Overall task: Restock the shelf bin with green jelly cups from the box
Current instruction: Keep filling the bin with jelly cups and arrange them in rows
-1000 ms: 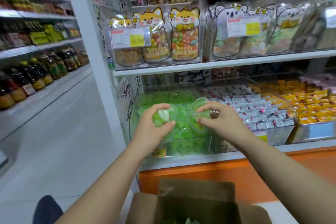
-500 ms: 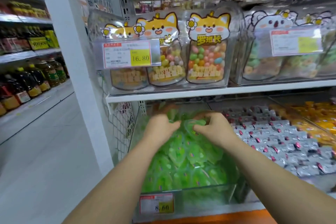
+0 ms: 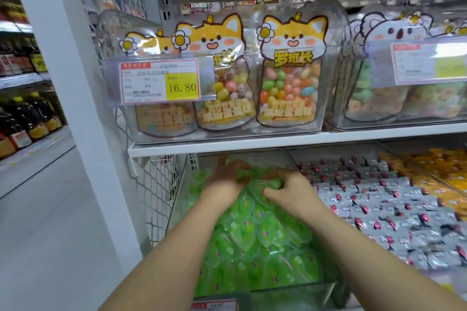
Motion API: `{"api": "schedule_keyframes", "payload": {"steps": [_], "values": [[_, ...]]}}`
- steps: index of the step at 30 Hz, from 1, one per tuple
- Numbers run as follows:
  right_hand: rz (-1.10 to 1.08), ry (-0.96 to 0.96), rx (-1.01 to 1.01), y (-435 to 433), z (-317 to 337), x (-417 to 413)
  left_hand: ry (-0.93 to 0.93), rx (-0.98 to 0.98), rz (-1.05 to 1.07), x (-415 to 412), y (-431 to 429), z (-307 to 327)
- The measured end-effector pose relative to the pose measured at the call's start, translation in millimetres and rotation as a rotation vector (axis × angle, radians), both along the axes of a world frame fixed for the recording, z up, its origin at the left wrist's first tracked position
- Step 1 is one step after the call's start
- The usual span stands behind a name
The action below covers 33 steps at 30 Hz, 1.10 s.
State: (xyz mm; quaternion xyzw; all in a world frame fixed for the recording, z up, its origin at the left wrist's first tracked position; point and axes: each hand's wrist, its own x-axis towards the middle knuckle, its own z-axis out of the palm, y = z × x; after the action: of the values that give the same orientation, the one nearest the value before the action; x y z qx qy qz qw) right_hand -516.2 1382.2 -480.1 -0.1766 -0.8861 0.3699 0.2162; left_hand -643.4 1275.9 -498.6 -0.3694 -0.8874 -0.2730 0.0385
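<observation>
Green jelly cups (image 3: 255, 235) are piled high in a clear shelf bin (image 3: 283, 293) on the lower shelf. Both of my hands reach deep into the bin, over the back of the pile. My left hand (image 3: 223, 182) is blurred, and its fingers stretch forward and lie on the cups near the bin's rear. My right hand (image 3: 290, 190) sits just to its right, with fingers and thumb curled round a green cup on top of the pile. The box is out of view.
The upper shelf's edge (image 3: 252, 145) hangs just above my hands and carries clear bins of candy bags (image 3: 288, 83) with a price tag (image 3: 160, 82). Bins of silver-wrapped sweets (image 3: 379, 209) and orange sweets (image 3: 444, 171) stand to the right. A white post (image 3: 75, 108) and the aisle lie left.
My head has moved closer to the shelf, so the box has dropped out of view. Both hands have carried their green cups from the bin's front to the back of the pile.
</observation>
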Motion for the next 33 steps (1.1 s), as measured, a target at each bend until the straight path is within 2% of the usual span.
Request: {"api": "schedule_keyframes", "payload": {"steps": [8,13,18,20,23,25,29,33], "values": [[-0.026,0.088,-0.028,-3.3,6.0,9.4,-0.013,0.032,-0.033,16.2,-16.3,24.5],[0.046,0.168,-0.123,-21.7,17.2,29.6,-0.062,0.252,0.063,44.5,-55.7,43.7],[0.222,0.168,-0.248,-59.2,24.0,45.0,-0.288,0.378,-0.033,92.8,-106.7,49.5],[0.235,0.171,-0.322,-72.6,21.9,47.9,-0.399,0.448,-0.011,105.4,-117.0,46.2],[0.245,0.183,-0.319,-85.9,15.9,51.8,-0.498,0.596,0.075,118.3,-125.6,36.2],[0.246,0.155,-0.285,-91.5,11.4,52.7,-0.486,0.649,0.124,120.2,-129.1,24.3],[0.251,0.030,-0.145,-92.7,-2.6,48.2,-0.325,0.609,0.205,113.8,-127.9,10.3],[0.219,0.000,-0.123,-92.6,-9.2,35.6,-0.312,0.581,0.199,110.1,-111.3,8.4]]}}
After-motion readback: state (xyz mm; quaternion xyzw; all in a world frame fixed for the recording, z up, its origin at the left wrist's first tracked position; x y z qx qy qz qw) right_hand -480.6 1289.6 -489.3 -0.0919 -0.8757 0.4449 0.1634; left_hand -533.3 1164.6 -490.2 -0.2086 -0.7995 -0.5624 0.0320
